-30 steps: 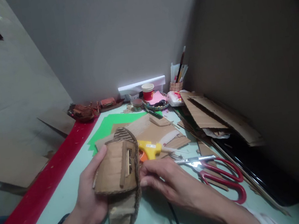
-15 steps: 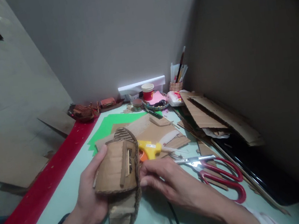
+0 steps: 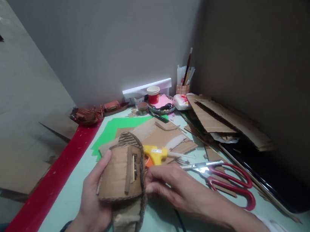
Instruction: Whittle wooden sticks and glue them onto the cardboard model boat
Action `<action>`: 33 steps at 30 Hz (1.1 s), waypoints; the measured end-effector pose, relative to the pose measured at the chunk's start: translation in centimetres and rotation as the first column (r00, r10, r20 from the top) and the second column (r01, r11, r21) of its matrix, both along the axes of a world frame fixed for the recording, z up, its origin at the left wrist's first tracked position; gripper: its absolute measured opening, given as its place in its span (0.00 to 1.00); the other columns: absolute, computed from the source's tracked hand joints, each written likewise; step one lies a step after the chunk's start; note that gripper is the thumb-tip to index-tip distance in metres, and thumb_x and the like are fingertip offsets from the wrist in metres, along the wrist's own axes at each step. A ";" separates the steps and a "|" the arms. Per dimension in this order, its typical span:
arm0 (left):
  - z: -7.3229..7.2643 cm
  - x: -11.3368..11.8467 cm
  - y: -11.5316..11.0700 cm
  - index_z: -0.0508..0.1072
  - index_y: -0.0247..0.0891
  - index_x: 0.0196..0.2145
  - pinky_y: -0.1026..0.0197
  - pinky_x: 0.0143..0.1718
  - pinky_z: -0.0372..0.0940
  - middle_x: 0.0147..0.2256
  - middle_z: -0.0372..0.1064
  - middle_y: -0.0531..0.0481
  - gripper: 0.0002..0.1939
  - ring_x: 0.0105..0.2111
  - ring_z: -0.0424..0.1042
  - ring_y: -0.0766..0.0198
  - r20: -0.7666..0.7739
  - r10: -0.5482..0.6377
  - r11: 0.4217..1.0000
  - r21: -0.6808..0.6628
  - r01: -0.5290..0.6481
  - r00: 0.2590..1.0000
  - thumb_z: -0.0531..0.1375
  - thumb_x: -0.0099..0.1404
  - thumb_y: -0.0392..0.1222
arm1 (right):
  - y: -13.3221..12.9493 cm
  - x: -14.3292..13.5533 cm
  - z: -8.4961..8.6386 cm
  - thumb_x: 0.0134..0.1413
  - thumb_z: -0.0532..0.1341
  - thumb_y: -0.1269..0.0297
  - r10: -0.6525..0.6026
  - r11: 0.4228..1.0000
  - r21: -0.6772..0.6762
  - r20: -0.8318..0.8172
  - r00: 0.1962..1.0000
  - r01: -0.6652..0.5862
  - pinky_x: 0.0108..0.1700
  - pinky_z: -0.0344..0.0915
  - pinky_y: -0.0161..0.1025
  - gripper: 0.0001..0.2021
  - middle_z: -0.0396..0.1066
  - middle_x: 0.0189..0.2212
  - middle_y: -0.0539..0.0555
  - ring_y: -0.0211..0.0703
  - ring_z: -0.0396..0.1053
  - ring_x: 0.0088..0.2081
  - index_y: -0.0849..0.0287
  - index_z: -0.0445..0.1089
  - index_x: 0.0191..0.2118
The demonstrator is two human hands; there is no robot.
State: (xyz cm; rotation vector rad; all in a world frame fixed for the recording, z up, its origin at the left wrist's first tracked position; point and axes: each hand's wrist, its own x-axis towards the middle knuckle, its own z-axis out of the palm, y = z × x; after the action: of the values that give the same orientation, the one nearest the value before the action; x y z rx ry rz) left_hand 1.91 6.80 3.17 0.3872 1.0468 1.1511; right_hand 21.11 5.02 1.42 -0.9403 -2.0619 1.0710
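A cardboard model boat [image 3: 117, 174], with a flat cabin roof and a slot cut near its right side, is held tilted over the table. My left hand [image 3: 93, 200] is closed round its left side, thumb on the top edge, the other fingers hidden beneath. Against the boat's right edge, my right hand [image 3: 166, 185] is pinched with thumb and forefinger; the fingertips touch the corrugated rim. Just behind that hand lies a yellow hot glue gun [image 3: 156, 154] with an orange trigger, partly hidden by the boat. Red-handled scissors [image 3: 223, 179] lie to the right.
Green paper [image 3: 111, 129] and cardboard sheets [image 3: 171, 133] cover the middle. Two small model boats [image 3: 86, 116] stand at the back left. A paper cup [image 3: 153, 95] sits in a tray. Cardboard pieces [image 3: 215, 117] are piled at right above a shiny black object [image 3: 266, 177].
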 end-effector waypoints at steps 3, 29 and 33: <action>0.1 0.1 -0.1 0.80 0.34 0.43 0.44 0.37 0.77 0.35 0.82 0.38 0.15 0.32 0.82 0.46 -0.005 -0.004 1.000 0.010 0.004 1.000 0.57 0.68 0.44 | -0.1 0.0 0.0 0.69 0.56 0.65 0.003 1.000 0.003 0.002 1.000 -0.003 0.37 0.55 0.34 0.10 0.63 0.29 0.45 0.35 0.59 0.32 0.57 0.62 0.32; 0.2 0.0 -0.2 0.80 0.30 0.45 0.42 0.42 0.76 0.38 0.81 0.34 0.18 0.38 0.81 0.43 -0.002 -0.050 0.999 0.022 0.050 0.999 0.56 0.69 0.45 | -0.1 0.1 0.0 0.69 0.56 0.66 0.001 1.000 -0.011 0.001 1.000 -0.001 0.37 0.55 0.33 0.10 0.62 0.29 0.45 0.35 0.59 0.31 0.57 0.61 0.32; 0.3 0.0 -0.2 0.80 0.30 0.45 0.41 0.41 0.76 0.38 0.81 0.34 0.18 0.37 0.81 0.42 0.002 -0.030 1.000 0.002 0.030 1.000 0.56 0.69 0.46 | 0.0 0.1 0.0 0.69 0.55 0.65 0.003 1.000 -0.004 0.007 1.000 -0.003 0.37 0.56 0.34 0.10 0.63 0.29 0.46 0.36 0.59 0.32 0.57 0.61 0.33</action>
State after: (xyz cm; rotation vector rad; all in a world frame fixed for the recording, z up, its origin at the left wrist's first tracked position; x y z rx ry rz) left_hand 1.95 6.62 3.43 0.4026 1.0351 1.1253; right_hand 21.21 4.98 1.38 -0.9445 -2.0684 1.0759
